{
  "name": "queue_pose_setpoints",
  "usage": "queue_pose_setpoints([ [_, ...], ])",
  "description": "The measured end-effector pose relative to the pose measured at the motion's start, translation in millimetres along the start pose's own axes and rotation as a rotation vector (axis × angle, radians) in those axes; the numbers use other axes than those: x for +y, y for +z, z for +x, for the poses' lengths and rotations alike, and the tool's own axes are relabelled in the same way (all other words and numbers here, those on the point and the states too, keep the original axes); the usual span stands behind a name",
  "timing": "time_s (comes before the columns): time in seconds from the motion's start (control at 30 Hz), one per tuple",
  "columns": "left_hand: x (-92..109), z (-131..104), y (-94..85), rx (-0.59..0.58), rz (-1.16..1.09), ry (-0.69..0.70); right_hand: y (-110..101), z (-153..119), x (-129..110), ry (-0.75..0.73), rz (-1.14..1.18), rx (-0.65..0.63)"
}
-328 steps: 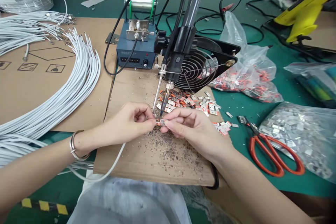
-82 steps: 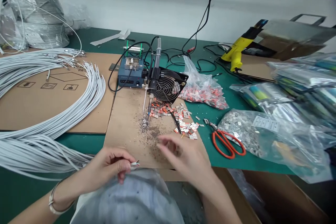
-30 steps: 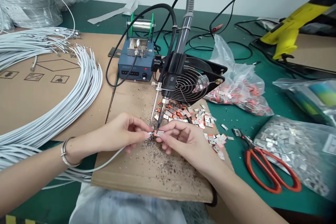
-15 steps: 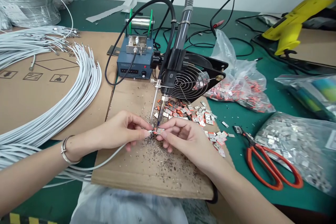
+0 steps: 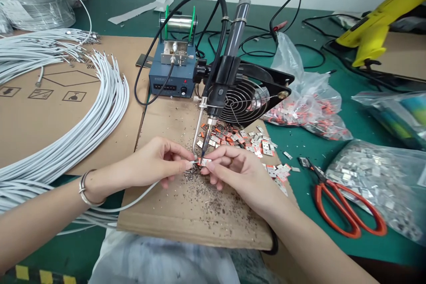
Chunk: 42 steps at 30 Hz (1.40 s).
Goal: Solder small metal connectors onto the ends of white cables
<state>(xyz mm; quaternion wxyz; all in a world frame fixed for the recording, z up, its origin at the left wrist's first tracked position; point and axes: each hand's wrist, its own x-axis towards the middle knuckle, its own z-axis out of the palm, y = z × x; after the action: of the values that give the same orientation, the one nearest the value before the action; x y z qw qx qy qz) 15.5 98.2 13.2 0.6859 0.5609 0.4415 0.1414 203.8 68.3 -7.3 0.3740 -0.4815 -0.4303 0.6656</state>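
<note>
Between thumb and fingers, my left hand (image 5: 168,162) pinches the end of a white cable (image 5: 141,199), which trails down and left. My right hand (image 5: 233,168) is closed on a small silver-and-orange metal tab (image 5: 205,162) by its right edge. Cable end and tab meet under the tip of a soldering iron (image 5: 207,140), clamped in a stand and pointing down. A thin metal solder feed tube (image 5: 199,128) ends just beside the tip. Whether the tip touches the tab is too small to tell.
A blue solder feeder (image 5: 171,77) with a spool stands behind, beside a black fan (image 5: 236,104). Loose tabs (image 5: 262,144) lie right of the iron. Orange-handled scissors (image 5: 349,213) and bags of parts (image 5: 372,177) are farther right. Bundled white cables (image 5: 109,111) curve along the left.
The view has shifted slightly. The tab shows more of its orange part near the iron tip. Both hands keep their pinch on cable and tab.
</note>
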Motion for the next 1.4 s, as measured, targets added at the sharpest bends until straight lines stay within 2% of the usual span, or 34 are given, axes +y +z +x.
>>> queue_pose_setpoints([
  [0.6,0.1,-0.9,0.7,-0.019,-0.01,0.002,-1.0,-0.1,0.6,-0.019,-0.026,-0.019],
  [0.77,-0.6,-0.6,1.1,-0.033,0.004,0.003,1.6,-0.8,1.9,-0.066,-0.055,0.003],
  [1.03,-1.7,1.5,1.4,-0.018,-0.002,-0.01,3.5,2.9,3.8,-0.03,-0.095,0.052],
  [1.4,-1.4,1.7,0.9,-0.037,-0.015,0.002,2.8,-1.9,0.5,-0.032,-0.08,-0.005],
])
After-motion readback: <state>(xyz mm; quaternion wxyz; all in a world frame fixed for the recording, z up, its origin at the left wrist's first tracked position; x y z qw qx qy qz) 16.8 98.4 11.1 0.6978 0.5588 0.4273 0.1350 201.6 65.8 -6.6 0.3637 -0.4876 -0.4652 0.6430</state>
